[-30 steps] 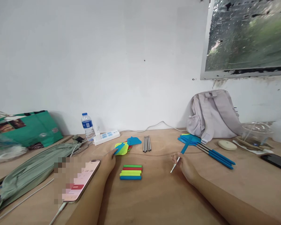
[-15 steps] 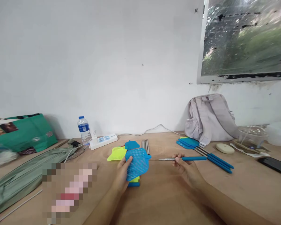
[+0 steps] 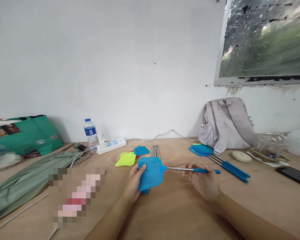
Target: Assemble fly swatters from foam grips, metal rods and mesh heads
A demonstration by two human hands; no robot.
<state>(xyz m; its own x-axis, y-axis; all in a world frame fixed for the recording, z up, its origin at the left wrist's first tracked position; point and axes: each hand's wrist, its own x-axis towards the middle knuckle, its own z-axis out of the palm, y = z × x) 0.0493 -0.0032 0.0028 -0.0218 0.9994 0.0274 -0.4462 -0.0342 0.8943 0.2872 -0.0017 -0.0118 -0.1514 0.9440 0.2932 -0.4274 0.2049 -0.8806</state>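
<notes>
Between thumb and fingers, my left hand grips the blue mesh fly swatter head. Its narrow neck points right and meets the tip of a thin metal rod. My right hand holds the rod's blue handle, with several fingers extended beneath it. A yellow swatter head and another blue swatter head lie behind my left hand, with a bit of red under them. Several bare metal rods rest side by side behind the held head. Something blue shows partly beneath it.
At right lie several blue-handled fly swatters before a grey backpack. Further right are a round cream object, a plastic cup and a phone. Leftward stand a power strip, a water bottle and a green bag.
The rod's tip has come up to the neck of the blue swatter head, closing the gap between them. More metal rod shows, and my right hand's fingers have loosened and spread along the handle.
</notes>
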